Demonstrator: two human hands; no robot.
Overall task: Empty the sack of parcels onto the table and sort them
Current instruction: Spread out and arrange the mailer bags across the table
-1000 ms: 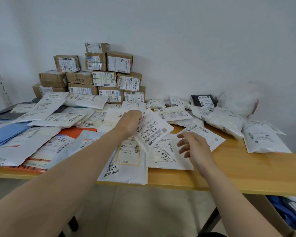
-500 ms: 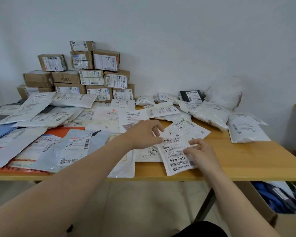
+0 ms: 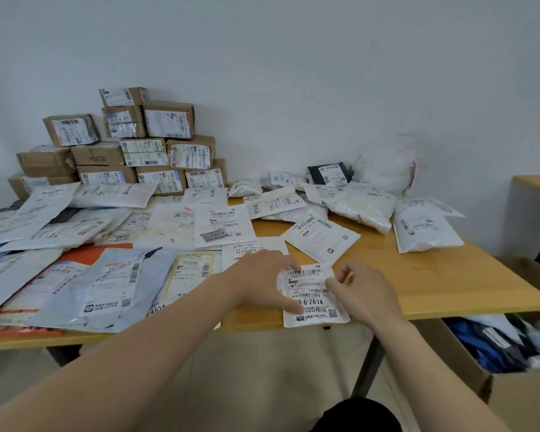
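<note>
You had both your left hand [image 3: 264, 277] and right hand [image 3: 360, 291] pinching the small white parcel [image 3: 314, 299] overhanging the table [image 3: 449, 285] edge; a loosened grip risked it falling.

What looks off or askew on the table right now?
The small white parcel under both hands, left hand and right hand, overhangs the table's front edge. The flat mailers on the left overlap loosely at mixed angles. Nothing looks torn or spilled.
</note>
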